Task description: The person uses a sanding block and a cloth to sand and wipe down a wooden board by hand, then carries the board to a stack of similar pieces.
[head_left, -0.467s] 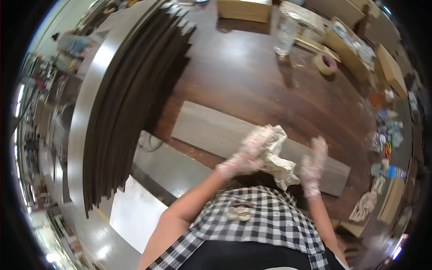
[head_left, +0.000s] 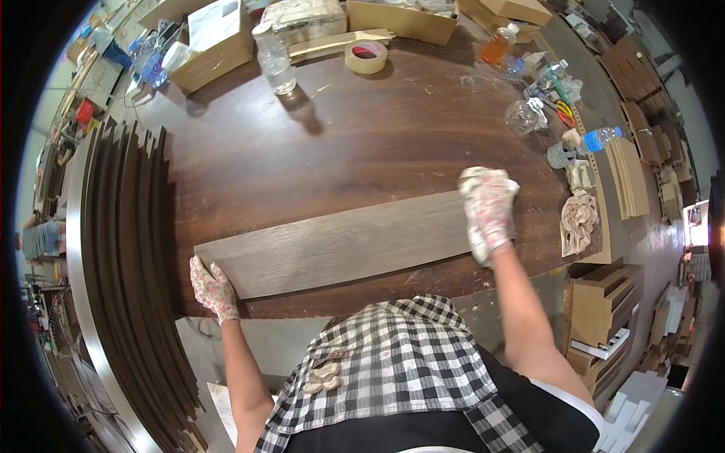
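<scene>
A long grey-brown wooden board [head_left: 340, 243] lies flat on the dark brown table, slightly tilted across my front. My left hand [head_left: 214, 291], in a white glove with a red pattern, grips the board's left end at the near corner. At the opposite end, my right hand [head_left: 491, 202], in a matching glove, presses a crumpled white cloth [head_left: 479, 245] onto the board. Much of the cloth is hidden under that hand; parts show around its edges.
A tall stack of dark boards [head_left: 124, 279] stands at my left. Across the back are a clear bottle [head_left: 275, 60], a tape roll [head_left: 365, 57] and cardboard boxes [head_left: 219, 57]. To the right lie scissors [head_left: 565, 113], bottles and a crumpled beige cloth [head_left: 579, 219].
The cloth, formerly at my left hand, is now under my right hand at the board's right end. My left hand has moved to the left end. The view has turned.
</scene>
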`<state>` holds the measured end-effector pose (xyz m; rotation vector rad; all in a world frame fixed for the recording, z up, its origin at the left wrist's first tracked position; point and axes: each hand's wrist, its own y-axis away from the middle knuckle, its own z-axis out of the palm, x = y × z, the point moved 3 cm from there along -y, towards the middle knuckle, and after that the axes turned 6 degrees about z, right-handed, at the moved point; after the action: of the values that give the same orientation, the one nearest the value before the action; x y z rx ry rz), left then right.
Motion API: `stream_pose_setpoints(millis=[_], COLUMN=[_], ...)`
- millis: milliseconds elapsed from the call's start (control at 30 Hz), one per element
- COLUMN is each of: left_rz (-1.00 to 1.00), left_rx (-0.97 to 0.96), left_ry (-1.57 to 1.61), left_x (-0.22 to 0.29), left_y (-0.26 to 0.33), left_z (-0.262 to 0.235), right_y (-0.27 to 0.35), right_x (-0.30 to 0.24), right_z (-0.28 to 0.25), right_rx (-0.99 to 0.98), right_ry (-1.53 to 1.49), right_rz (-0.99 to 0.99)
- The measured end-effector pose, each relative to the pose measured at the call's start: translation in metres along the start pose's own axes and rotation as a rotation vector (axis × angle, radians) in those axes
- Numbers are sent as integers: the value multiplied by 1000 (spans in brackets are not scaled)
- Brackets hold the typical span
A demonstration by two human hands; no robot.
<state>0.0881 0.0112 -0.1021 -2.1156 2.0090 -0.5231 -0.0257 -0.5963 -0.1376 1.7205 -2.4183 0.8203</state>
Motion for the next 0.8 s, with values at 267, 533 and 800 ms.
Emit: stream_pose_setpoints(millis=[267,533,800], left_rz=[-148,-655,-392], left_rx=[-16,-251,-252], left_ry=[180,125,121], left_x=[-16,-37,-65], left_y=[25,150,159], left_z=[-20,-74,-87], right_y=[1,-14,-52], right_x=[58,58,47], right_z=[7,24,-119], right_rx=[-205,-252,-89], right_ry=[-550,-567,-969], right_rz=[412,186,-118])
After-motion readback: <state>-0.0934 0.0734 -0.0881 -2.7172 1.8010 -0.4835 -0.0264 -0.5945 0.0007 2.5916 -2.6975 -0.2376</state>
